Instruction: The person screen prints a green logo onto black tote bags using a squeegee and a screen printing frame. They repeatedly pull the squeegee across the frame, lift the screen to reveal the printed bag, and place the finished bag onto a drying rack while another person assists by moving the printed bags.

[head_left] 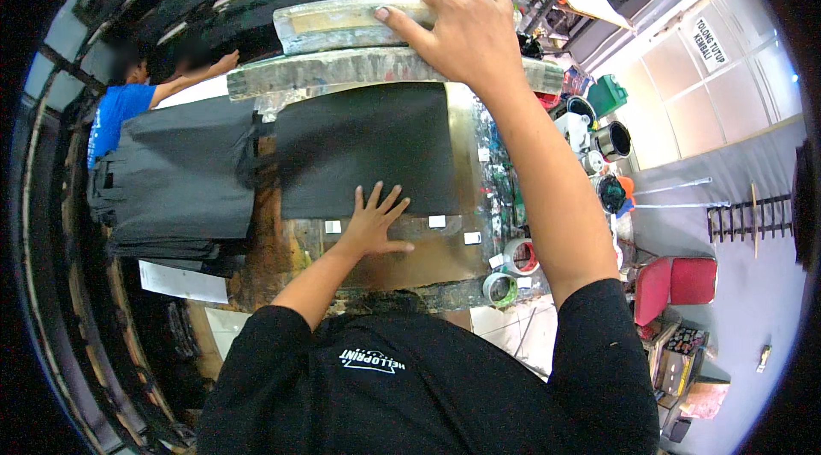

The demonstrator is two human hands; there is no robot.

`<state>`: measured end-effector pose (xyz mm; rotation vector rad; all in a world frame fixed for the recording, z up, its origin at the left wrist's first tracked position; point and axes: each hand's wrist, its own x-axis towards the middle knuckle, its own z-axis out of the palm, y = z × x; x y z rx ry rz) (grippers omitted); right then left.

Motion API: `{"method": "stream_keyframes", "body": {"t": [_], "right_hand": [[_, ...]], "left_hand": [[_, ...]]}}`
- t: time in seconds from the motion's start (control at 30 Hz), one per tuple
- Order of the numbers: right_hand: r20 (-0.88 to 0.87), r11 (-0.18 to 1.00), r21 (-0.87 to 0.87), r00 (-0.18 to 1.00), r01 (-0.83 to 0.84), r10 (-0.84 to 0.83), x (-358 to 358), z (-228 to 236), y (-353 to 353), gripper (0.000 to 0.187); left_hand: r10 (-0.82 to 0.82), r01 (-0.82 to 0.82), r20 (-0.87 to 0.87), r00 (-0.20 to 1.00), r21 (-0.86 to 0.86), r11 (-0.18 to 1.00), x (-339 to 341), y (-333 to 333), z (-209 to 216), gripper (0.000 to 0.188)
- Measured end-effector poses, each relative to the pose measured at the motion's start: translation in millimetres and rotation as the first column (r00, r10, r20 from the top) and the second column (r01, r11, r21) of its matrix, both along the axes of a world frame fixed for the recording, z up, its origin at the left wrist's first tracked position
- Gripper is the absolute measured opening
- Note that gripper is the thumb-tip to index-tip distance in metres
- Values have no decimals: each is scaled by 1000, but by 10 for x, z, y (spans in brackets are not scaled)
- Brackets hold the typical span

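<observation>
My left hand (pixel 372 222) lies flat with its fingers spread. Its fingertips rest on the lower edge of a black flat sheet or bag (pixel 368 143), and its palm is on the brown work board (pixel 410 262). My right hand (pixel 470 32) reaches up and grips a long, pale, paint-stained bar that looks like a squeegee (pixel 329 26), thumb on its near side. Just below that bar, the grey, stained edge of a printing screen frame (pixel 342 70) stands raised above the black sheet's far edge. My right wrist passes over the frame edge.
A stack of black sheets or bags (pixel 184 173) lies on the left. Tape rolls (pixel 500 288), an open can (pixel 612 140) and a green container (pixel 607 96) stand along the right. Far left, a person in a blue shirt (pixel 124 117) reaches over a table. A red chair (pixel 676 284) is at the right.
</observation>
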<state>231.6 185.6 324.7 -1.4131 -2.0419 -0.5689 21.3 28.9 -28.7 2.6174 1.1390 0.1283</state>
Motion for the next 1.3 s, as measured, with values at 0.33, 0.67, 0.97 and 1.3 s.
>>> {"method": "stream_keyframes", "body": {"t": [0.33,0.67,0.97,1.3], "right_hand": [[1,999,-36,1000,-19,19,26,-10,26,68],[29,998,-60,1000,-10,12,-5,-16,-12,71],[32,998,-62,999,-8,10,-23,-10,-37,73],[12,1000,-4,1000,-25,25,-34,-354,-537,60]], "left_hand": [[-2,2,3,1000,-30,1000,704,-21,-3,123],[32,-33,152,988,5,999,634,-310,-113,123],[213,-203,35,976,-193,960,340,-296,411,120],[215,-210,55,975,-89,974,-175,-46,1045,126]]}}
